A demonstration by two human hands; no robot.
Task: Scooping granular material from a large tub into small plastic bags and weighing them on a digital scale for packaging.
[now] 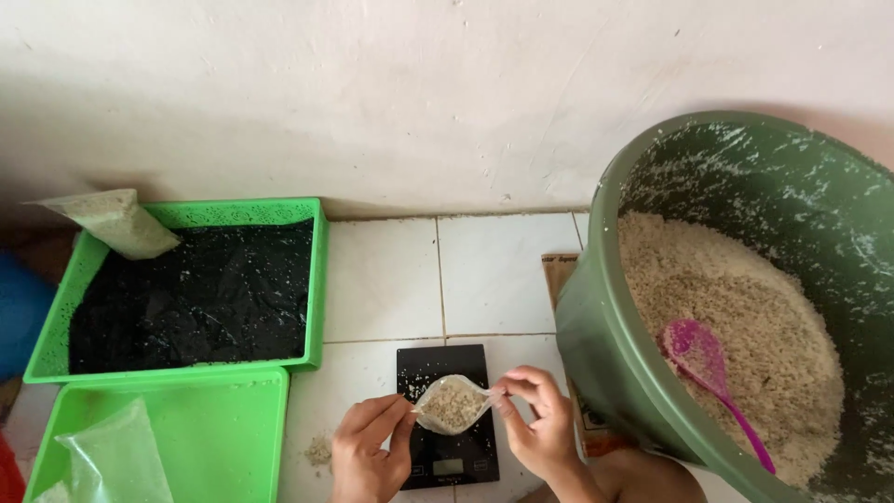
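Both hands pinch the mouth of a small clear pouch (453, 404), the left hand (368, 447) at its left corner and the right hand (540, 419) at its right, holding it just over a black scale (445, 410) on the tiled floor (391, 279). The pouch already holds pale grain and is still open. One filled bag (116, 222) leans in the green tray (318, 279); the green tub (596, 354) with its pink scoop (712, 377) remains largely full.
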